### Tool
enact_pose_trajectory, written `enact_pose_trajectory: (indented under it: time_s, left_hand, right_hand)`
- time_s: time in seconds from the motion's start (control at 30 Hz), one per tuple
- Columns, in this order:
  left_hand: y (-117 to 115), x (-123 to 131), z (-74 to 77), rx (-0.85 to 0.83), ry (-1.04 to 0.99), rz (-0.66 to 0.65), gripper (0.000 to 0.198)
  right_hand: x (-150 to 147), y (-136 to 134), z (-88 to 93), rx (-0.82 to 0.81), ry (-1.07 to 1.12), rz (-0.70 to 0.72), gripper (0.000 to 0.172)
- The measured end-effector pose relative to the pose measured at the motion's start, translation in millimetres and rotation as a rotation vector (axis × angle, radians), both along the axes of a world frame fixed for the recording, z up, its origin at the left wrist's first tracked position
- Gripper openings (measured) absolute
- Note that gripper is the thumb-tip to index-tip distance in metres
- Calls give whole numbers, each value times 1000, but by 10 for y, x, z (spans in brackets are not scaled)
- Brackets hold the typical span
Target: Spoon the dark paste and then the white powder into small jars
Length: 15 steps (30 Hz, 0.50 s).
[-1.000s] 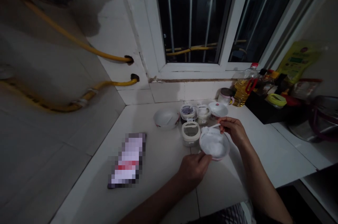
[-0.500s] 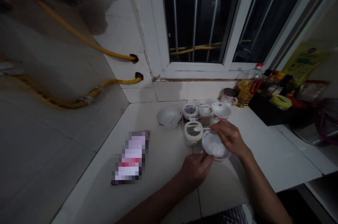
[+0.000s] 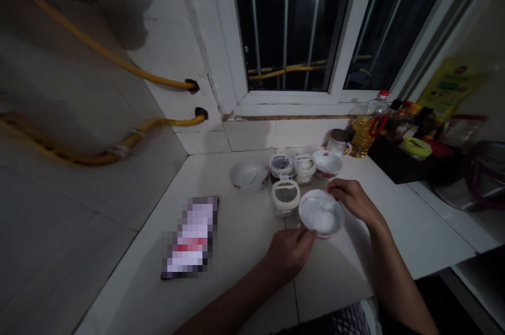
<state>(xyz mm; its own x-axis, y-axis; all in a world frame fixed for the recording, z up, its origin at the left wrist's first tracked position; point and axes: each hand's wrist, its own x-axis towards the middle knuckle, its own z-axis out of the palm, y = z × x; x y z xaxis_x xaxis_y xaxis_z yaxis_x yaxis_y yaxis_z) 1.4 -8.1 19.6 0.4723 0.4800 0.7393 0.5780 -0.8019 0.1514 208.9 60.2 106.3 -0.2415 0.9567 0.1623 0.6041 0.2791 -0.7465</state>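
A white bowl [image 3: 303, 222] with a pinkish rim holds white powder [image 3: 325, 217]. Its near left rim is gripped by my left hand [image 3: 292, 251], thumb on top, and the bowl looks slightly tilted toward me. My right hand [image 3: 353, 201] is closed in a pinch at the bowl's far right rim. It holds a small white spoon, whose bowl end is hard to make out against the white powder. Just left of the bowl stands a clear seasoning jar [image 3: 286, 199] with a white-framed lid.
Two more lidded jars, a dark-topped one [image 3: 282, 164] and a pale one [image 3: 304, 168], stand behind. Bowls flank them: one left [image 3: 249, 176], one right [image 3: 328, 165]. A mug [image 3: 338, 142], an oil bottle [image 3: 365, 132] and a black condiment box [image 3: 394, 164] line the back right. A pixelated phone-like object [image 3: 191, 237] lies left.
My right hand has moved right and back, from over the bowl to its far right rim. The powder-laden spoon tip has left the spot above the jar. My left hand keeps its grip.
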Motion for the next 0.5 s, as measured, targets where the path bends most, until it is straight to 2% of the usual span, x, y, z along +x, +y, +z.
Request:
enact_pose_trajectory:
  time_s: [0.27, 0.5]
  left_hand:
    - [6, -8, -17, 7, -10, -8, 20]
    - [1, -5, -11, 20, -25, -13, 24]
  right_hand:
    - [140, 100, 51, -113, 427, -222, 13]
    - [150, 130, 36, -197, 541, -210, 12]
